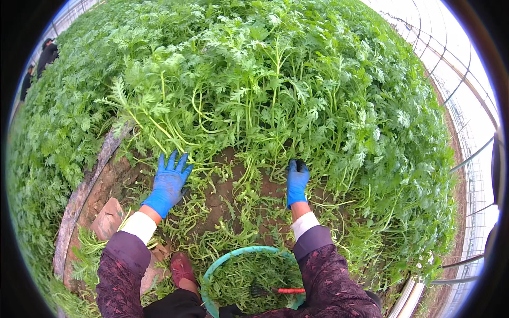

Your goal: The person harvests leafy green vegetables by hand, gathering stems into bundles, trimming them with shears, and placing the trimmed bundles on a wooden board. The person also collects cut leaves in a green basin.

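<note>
Before me stands a dense bed of leafy greens (278, 75) with deeply cut leaves, like crown daisy, on pale green stems. My left hand (169, 181), in a blue rubber glove smeared with soil, is palm down with its fingers apart. Its fingertips reach the base of some leaning stems (163, 129). My right hand (298, 177), also gloved in blue, has curled fingers low at the front edge of the plants. Something dark shows at its fingertips; whether it grips a stem or a tool is hidden. Loose stems and leaf scraps (250, 194) litter the brown soil between both hands.
A turquoise round tub (216, 262) holding leafy greens and a red-handled tool (291, 291) sits close below me. Left are a flat slab (107, 218) and a strip of dirty plastic sheeting (79, 198). Two people (47, 55) are far left. Greenhouse hoops (473, 153) line the right.
</note>
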A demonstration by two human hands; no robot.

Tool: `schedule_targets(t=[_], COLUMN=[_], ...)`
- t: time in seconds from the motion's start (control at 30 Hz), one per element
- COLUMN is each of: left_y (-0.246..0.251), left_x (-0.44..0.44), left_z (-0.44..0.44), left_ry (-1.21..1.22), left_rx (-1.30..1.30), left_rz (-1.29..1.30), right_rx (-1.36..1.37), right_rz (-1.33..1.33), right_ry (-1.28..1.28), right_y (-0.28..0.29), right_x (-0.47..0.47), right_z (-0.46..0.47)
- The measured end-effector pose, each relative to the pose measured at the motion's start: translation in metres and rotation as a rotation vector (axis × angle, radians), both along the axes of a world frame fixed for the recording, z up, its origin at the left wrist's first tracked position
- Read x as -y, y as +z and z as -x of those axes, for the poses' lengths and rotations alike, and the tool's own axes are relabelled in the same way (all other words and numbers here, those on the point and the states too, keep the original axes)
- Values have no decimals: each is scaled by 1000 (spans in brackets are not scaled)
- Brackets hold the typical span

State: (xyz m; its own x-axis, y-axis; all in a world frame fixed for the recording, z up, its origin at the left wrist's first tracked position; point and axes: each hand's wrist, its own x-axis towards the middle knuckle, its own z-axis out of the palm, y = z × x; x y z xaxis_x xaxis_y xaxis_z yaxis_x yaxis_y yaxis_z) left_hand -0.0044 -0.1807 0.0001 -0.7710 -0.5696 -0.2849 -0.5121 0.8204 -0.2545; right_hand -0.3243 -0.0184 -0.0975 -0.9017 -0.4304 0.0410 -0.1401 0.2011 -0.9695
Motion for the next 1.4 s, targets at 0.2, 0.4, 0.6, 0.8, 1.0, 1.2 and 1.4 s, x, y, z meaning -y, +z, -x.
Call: schedule_targets(t=[0.2, 0.4, 0.6, 0.8, 1.0, 1.2, 1.4], left_y=[5, 14, 19, 28, 30, 26, 26], left_x=[-47, -75, -86, -102, -112, -113, -116], left_z=[6, -1, -21, -42, -55, -56, -59], left_ry=[-197, -235, -172, -115, -104, -128, -88], left_rx=[-238, -282, -327, -363, -442, -424, -433], left_rz=[-68, -180, -264, -310, -349, -358, -383], right_rx=[-162, 46, -398, 29, -276, -222, -235], right_rz=[-304, -335, -587, -620, -738, -626, -921], right_ry=[-73, 418, 496, 736, 962, 795, 1220], right_y=[-56, -78, -69, -36, -21, -26, -54], right_x=[34, 41, 14, 20, 33, 56, 93], right_z=[27, 27, -12, 26, 27, 43, 59])
